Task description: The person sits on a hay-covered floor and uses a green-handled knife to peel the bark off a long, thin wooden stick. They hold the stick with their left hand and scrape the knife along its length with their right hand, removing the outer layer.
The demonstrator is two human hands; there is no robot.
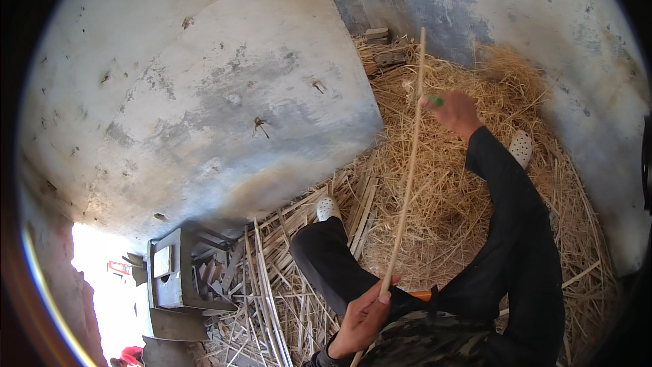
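Observation:
A long, thin, pale stick [410,183], probably bamboo or cane, runs from my lap up toward the far wall. Near its lower end, my left hand [365,316] is closed around it. My right hand [456,114] is closed at the upper part of the stick, with a small green object [435,100] showing at its fingers. What kind of thing the green object is, I cannot make out. An orange strip [422,295] lies across my lap beside the left hand.
Shavings and straw-like strips [441,197] cover the floor between my white clogs. Long split strips [268,299] lie at the left. A grey wooden cabinet [173,275] stands by the bright doorway. A wall [204,95] juts in, and bricks [377,35] sit in the far corner.

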